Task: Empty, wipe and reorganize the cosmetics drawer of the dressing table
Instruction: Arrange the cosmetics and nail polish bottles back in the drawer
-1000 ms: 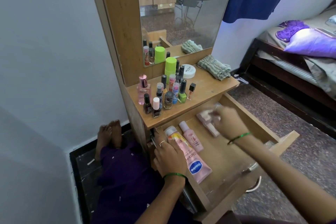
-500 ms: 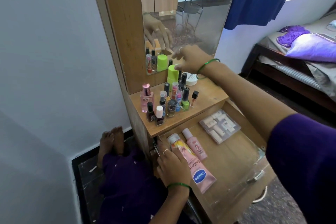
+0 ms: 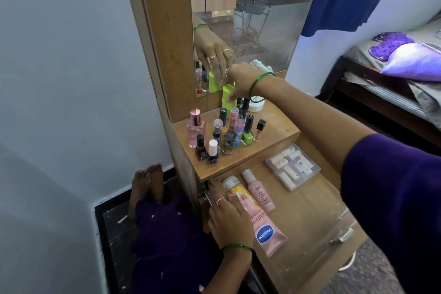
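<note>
Drawer point(image 3: 310, 217) pulled out below the shelf, your two hands on separate things.

Head view: your right hand point(image 3: 241, 81) is up at the back of the shelf point(image 3: 274, 131), fingers curled round the top of the lime-green bottle point(image 3: 228, 98) against the mirror point(image 3: 257, 31). Just right of that grip sits a white jar point(image 3: 256, 105); in front of it, toward you, stands the cluster of nail polishes point(image 3: 226, 133) and a pink perfume bottle point(image 3: 196, 129). Your left hand point(image 3: 230, 219) lies with relaxed fingers on the drawer's left edge, touching the Vaseline tube point(image 3: 265, 229). Just right of that hand lies a small pink bottle point(image 3: 259, 192), and further right, toward the drawer's back corner, a clear case of small tubes point(image 3: 292, 166).
</note>
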The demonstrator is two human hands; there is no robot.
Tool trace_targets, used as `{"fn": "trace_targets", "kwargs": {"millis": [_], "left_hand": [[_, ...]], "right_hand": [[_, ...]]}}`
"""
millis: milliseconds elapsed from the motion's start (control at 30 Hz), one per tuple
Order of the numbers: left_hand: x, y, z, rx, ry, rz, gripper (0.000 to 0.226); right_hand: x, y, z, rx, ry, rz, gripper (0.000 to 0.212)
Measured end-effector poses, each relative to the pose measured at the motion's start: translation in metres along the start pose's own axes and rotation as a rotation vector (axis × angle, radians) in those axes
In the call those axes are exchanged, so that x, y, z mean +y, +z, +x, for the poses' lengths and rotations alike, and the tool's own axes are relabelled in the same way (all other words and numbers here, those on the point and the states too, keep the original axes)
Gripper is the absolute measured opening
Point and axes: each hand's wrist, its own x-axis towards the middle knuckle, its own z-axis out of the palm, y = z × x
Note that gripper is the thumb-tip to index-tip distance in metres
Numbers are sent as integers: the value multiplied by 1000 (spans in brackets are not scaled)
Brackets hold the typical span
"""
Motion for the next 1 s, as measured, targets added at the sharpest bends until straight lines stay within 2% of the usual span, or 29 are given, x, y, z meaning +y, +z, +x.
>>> {"fn": "trace_targets", "kwargs": {"millis": [200,300,433,567,667,767,900,1000], "left_hand": [[-1,2,1,-12,-10,29,27],[0,1,1,-9,0,6,26],[-1,3,2,-14,-8,15,25],[4,0,0,29,23,-34,28],[6,-1,0,42,25,-61,30],[6,-1,-1,38,24,-56,30],[4,-1,-1,38,40,-61,31],[2,1,0,38,34,-50,34]], "right_hand": [[10,-13,-12,154,-64,234,43],[22,-26,-36,294,-76,527,41],[44,-31,-81,426,-48,1043,41],[61,-21,-134,448,9,1382,36],[74,3,-170,400,111,1453,32],[83,41,-190,358,302,1449,22],[84,88,-193,179,534,1243,20],[81,117,-183,21,581,1093,10]]}}
